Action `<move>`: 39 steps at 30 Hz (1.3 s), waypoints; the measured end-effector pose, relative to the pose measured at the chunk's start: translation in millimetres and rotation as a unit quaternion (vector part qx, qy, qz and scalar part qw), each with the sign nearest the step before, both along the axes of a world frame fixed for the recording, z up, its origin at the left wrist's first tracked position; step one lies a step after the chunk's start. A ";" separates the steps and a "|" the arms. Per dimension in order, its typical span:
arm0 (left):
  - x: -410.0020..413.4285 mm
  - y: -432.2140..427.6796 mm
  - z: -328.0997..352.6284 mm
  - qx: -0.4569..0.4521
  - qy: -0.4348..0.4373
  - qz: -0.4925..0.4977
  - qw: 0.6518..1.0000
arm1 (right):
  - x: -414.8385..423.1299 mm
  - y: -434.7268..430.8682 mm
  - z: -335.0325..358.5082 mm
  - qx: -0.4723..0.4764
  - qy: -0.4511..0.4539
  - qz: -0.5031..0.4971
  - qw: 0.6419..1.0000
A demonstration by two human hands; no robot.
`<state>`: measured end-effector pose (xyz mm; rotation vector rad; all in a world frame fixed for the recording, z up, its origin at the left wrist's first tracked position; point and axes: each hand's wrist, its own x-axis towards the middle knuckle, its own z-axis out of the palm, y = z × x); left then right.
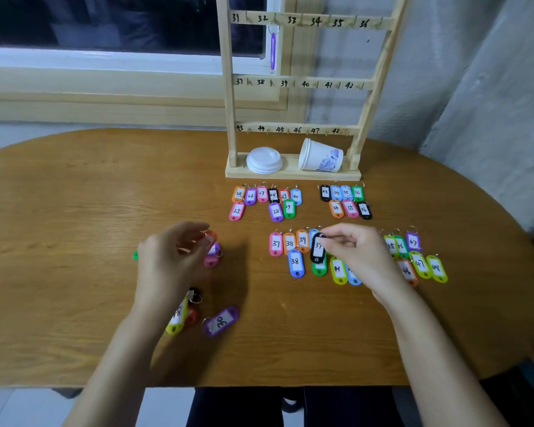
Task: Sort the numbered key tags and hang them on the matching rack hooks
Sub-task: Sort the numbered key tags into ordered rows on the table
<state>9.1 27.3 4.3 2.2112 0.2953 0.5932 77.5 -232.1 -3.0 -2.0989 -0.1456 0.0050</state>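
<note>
A wooden rack (230, 97) stands at the table's back, its hooks numbered 31 to 48; one purple tag (273, 50) hangs on hook 32. Sorted coloured tags lie in rows: 25–30 (267, 200), 33–36 (346, 200), 37–41 (290, 246) and 45–48 (420, 260). My right hand (355, 251) pinches a black tag (317, 248) by its top, over the 39 spot. My left hand (170, 257) pinches an orange-red tag (211, 238) above a few unsorted tags (212, 257). A purple tag marked 30 (221, 321) and a yellow tag (178, 317) lie nearer me.
On the rack's base (293, 174) sit a stack of white lids (264, 160) and a tipped paper cup (321, 156). The oval wooden table (74, 211) ends close to a window sill behind and a grey wall on the right.
</note>
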 end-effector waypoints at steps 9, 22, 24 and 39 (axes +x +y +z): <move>-0.1 -19.9 -1.8 -0.161 0.022 -0.065 0.985 | -1.9 10.3 -5.2 -0.191 -0.003 -0.006 0.982; 0.7 -31.4 -3.8 -0.291 0.047 -0.096 0.951 | -12.9 13.4 3.1 -0.100 -0.090 -0.035 0.990; 0.6 -33.3 -2.9 -0.301 0.050 -0.106 0.946 | -20.2 23.9 5.2 -0.026 -0.072 0.012 0.997; 1.5 18.0 -6.5 -0.127 0.021 -0.025 0.991 | -29.8 53.7 2.1 0.100 -0.024 0.025 0.994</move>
